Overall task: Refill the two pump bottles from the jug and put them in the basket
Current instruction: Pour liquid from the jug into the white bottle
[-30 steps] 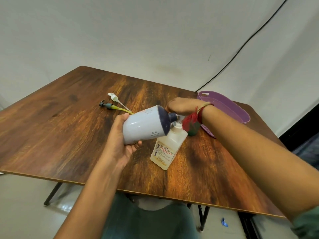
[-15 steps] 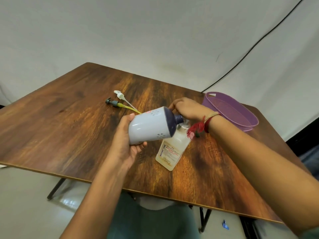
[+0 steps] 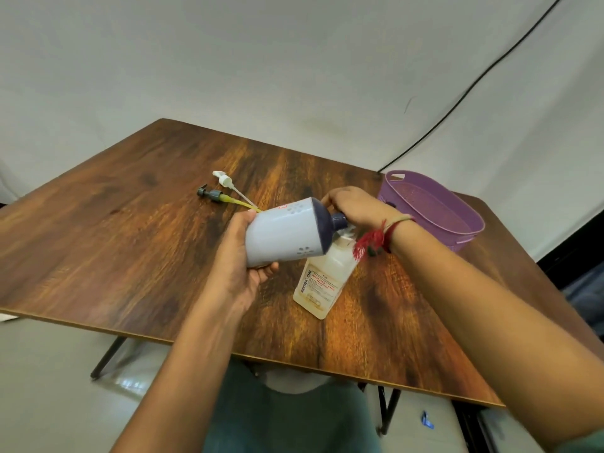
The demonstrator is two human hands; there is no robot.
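My left hand (image 3: 238,266) grips a pale lavender bottle (image 3: 284,235) with a dark blue shoulder, tipped on its side so its neck points right, over the mouth of a clear bottle (image 3: 322,282) with a printed label standing on the table. My right hand (image 3: 356,207) is closed around the top of the clear bottle, and its neck is hidden under my fingers. Two loose pump heads lie behind, a white one (image 3: 224,180) and a dark one (image 3: 209,193) with a yellow tube. A purple basket (image 3: 457,204) stands at the right.
The wooden table (image 3: 130,250) has its near edge close below the clear bottle. A black cable (image 3: 457,96) runs down the white wall to the table's back corner. Dark metal table legs (image 3: 108,358) and pale floor show underneath.
The view has shifted a little. Both hands and the two bottles keep the same pose, with the lavender bottle still tipped over the clear one.
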